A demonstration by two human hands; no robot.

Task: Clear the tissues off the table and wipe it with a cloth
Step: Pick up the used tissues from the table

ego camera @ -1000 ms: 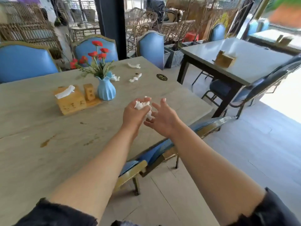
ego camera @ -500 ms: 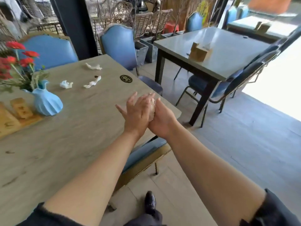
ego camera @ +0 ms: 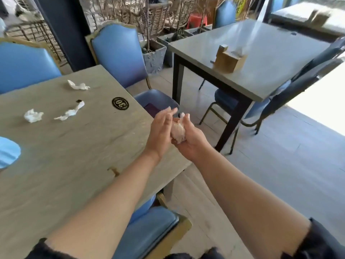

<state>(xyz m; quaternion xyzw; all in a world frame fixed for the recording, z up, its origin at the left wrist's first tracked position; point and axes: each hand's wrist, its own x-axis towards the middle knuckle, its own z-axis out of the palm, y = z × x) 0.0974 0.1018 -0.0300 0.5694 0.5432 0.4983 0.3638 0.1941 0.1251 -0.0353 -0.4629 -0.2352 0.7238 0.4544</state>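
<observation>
1. Over the near corner of the table (ego camera: 78, 146), we've got both hands together with a wad of tissue (ego camera: 178, 132) squashed between them. We're guessing the point is to pack the bits already collected into one ball so nothing flutters off.

2. Our right hand (ego camera: 190, 139) is cupped underneath, palm up, fingers curling around the wad. It works as the bowl here.

3. Our left hand (ego camera: 161, 130) is flat against the wad with straight fingers, pressing sideways rather than gripping. So one hand holds, the other compacts.

4. Three tissues are still on the tabletop, well out of reach of the hands: a crumpled tissue (ego camera: 33, 115) on the left, a twisted strip (ego camera: 71, 112) just beside it with a dark speck at its far end, and a far tissue (ego camera: 78, 85) nearer the back edge.

5. They sit between the round number sticker (ego camera: 120, 103) and the blue vase (ego camera: 8, 152), whose edge just pokes in at the left.

6. Brownish smears (ego camera: 113, 171) show on the wood close to us, so the wiping part clearly isn't done yet, and we can't spot a cloth anywhere in view.

7. Our take: tissue clearing is partway, and a tight wad should leave one hand spare to grab the other three.
</observation>
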